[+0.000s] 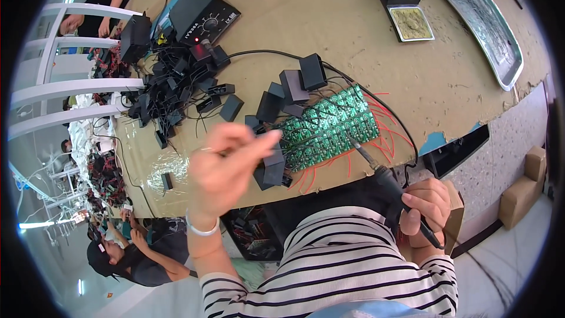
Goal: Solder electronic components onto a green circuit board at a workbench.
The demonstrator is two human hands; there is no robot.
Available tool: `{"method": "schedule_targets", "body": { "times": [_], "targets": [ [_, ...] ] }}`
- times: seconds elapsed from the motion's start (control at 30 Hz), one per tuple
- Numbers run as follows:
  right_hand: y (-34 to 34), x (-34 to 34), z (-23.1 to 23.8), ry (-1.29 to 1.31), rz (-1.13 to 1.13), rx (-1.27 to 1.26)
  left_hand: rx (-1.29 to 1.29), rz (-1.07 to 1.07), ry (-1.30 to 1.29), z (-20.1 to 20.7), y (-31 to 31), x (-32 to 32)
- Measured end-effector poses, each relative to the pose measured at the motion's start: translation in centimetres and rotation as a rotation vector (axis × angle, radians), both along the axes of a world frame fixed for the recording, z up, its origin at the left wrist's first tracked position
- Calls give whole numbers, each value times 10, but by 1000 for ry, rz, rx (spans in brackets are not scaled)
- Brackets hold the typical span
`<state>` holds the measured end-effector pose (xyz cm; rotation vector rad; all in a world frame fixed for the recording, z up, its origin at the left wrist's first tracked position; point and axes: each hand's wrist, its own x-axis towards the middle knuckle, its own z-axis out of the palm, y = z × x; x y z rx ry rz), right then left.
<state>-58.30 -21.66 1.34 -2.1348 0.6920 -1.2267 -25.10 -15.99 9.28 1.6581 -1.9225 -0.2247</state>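
Note:
My right hand [426, 205] grips a black-handled soldering iron [388, 181]. The iron's metal tip reaches the panel of green circuit boards [335, 121] and seems to touch or hover just over it. Black wires run across the panel, and red wires [385, 135] stick out along its right and near edges. My left hand [226, 168], blurred, is raised at the panel's left end with thumb and fingers pinched together; whatever is between them cannot be made out. Near those fingertips, several black plastic cases [275, 168] lie against the panel's left side and far edge.
A black soldering station [206, 15] with a dial stands at the far left, beside a heap of wired black cases [168, 82]. Far right are an iron holder with a yellowish sponge [412, 23] and a metal tray [500, 41]. The iron's cable [265, 52] crosses the cardboard-covered table. People sit at left.

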Motion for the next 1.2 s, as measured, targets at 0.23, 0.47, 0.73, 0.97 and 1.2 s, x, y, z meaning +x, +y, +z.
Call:
{"method": "schedule_targets", "body": {
  "times": [0.23, 0.47, 0.73, 0.97, 1.2],
  "targets": [
    [-7, -3, -3, 9, 56, 3, 127, -296, -383, -20, -47, -37],
    [-16, 2, -9, 10, 148, 18, 203, -329, -489, -28, -53, -41],
    [-20, 8, -11, 18, 176, -13, 233, -336, -485, -32, -58, -38],
    [-17, 11, -13, 35, 191, -63, 229, -334, -445, -40, -61, -37],
    [-11, 13, -16, 126, 210, -292, 200, -343, -410, -44, -61, -38]
  ]
}}
